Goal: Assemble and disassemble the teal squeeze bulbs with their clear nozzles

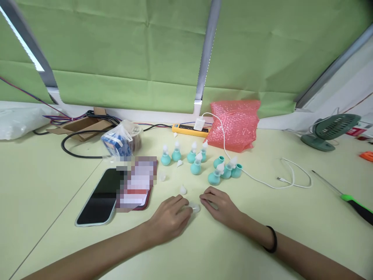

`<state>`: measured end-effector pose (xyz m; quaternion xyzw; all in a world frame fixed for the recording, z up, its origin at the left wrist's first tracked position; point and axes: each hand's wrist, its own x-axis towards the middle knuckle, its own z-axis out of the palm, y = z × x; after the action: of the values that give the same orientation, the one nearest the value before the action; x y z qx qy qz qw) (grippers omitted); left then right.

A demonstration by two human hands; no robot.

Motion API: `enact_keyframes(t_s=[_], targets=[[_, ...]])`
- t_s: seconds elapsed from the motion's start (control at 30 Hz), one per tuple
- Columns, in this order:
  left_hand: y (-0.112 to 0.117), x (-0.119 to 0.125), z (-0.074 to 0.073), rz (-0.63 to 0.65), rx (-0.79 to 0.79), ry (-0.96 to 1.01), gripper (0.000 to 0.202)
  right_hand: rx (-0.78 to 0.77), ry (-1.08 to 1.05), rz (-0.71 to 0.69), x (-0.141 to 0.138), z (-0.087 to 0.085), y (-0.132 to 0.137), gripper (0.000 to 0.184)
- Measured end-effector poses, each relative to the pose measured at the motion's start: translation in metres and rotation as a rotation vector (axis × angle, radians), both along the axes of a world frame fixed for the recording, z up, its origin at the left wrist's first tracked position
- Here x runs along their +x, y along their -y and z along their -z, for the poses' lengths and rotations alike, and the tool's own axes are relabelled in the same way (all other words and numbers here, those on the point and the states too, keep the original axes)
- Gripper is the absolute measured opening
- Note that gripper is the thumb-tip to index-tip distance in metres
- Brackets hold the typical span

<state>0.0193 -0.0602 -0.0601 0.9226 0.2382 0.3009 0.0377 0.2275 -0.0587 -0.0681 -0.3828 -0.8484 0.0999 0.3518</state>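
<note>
My left hand (171, 218) is closed on a small clear plastic piece (195, 208) at the table's front. Just to its right, my right hand (222, 206) has thumb and fingertips pinched together; whatever may be between them is too small to make out. Beyond the left fingers stands a loose white pointed tip (183, 190), and a second tip (179, 163) lies farther back. Another clear piece (162, 177) rests near the phones. Several turquoise squeeze bulbs with clear and white tops (196, 166) stand behind my hands. Two bulbs, one of them the right-hand bulb (237, 171), have open necks.
Two phones, one dark-screened (101, 196), lie at left. Behind stand a bagged blue item (119, 144), a yellow power strip (189, 131) and pink bubble wrap (236, 124). A white cable (262, 184), a screwdriver (346, 197) and a green fan (332, 130) are at right.
</note>
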Motion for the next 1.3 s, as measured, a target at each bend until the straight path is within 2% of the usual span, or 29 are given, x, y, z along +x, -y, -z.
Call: enact_keyframes(t_s=[0.1,0.17,0.43,0.57,0.77,0.93,1.17,1.3], targets=[[-0.002,0.001,0.002,0.005,-0.142,0.05,0.008,0.01,-0.056,-0.006,-0.001,0.003,0.001,0.015],[-0.004,0.0,0.001,0.037,-0.18,0.071,0.007,0.015,-0.092,-0.003,-0.004,0.003,0.004,0.014],[0.0,-0.006,0.01,0.101,0.024,-0.092,0.017,-0.061,-0.201,-0.126,-0.017,-0.001,0.009,0.011],[0.0,-0.01,0.014,0.124,0.015,-0.149,0.018,-0.095,-0.22,-0.182,-0.017,0.001,0.008,0.011],[-0.001,-0.012,0.021,0.137,0.003,-0.09,0.019,-0.001,-0.265,-0.203,-0.019,0.0,0.011,0.016],[-0.001,-0.012,0.02,0.192,-0.069,-0.075,0.022,-0.025,-0.242,-0.247,-0.021,-0.003,0.013,0.016],[-0.002,-0.01,0.022,0.195,-0.009,-0.033,0.017,-0.031,-0.221,-0.242,-0.02,0.003,0.013,0.02],[-0.002,-0.012,0.023,0.203,-0.049,-0.052,0.018,-0.063,-0.188,-0.22,-0.021,0.001,0.014,0.021]])
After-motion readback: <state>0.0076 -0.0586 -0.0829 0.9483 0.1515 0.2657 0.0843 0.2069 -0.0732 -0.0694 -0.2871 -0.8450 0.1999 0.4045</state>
